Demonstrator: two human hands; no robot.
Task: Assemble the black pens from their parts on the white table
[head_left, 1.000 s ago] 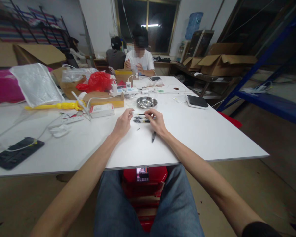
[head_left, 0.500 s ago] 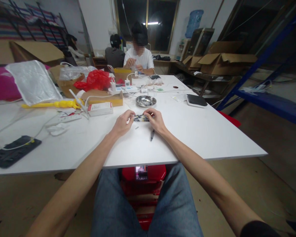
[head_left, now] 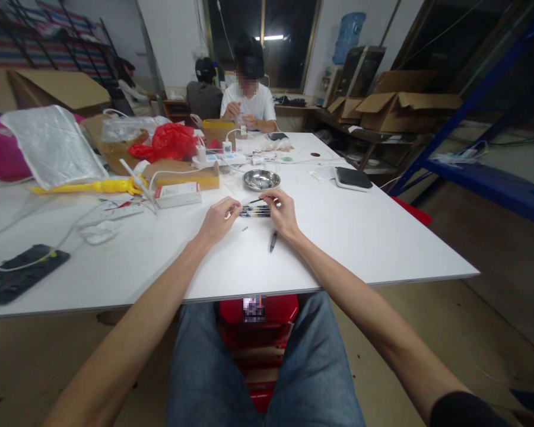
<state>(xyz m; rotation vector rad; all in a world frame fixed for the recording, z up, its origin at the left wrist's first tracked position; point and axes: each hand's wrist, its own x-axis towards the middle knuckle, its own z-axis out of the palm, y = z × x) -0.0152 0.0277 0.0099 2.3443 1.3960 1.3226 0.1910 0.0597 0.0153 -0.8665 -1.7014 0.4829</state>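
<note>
Several thin dark sticks (head_left: 256, 212) with pale and yellowish bands lie side by side on the white table (head_left: 360, 237); their kind is too small to tell. Between the fingertips of my right hand (head_left: 283, 214) is one such stick (head_left: 256, 201), raised and slanting above the row. My left hand (head_left: 220, 218) is pinched closed at the row's left end; what sits in its fingertips is hidden. Nearer me lies a dark pen (head_left: 273, 242), just below my right hand. A tiny grey piece (head_left: 244, 229) rests in front of the row.
Beyond my hands stands a shiny metal dish (head_left: 261, 179). To the left are a small white box (head_left: 178, 194), a yellow tool (head_left: 93, 187), cables and a black phone-like slab (head_left: 24, 273). A black-topped device (head_left: 353, 178) lies right. Another person (head_left: 248, 107) sits opposite.
My right hand has risen slightly, lifting one stick off the row at a slant. My left hand remains at the row's left end. The view has shifted slightly.
</note>
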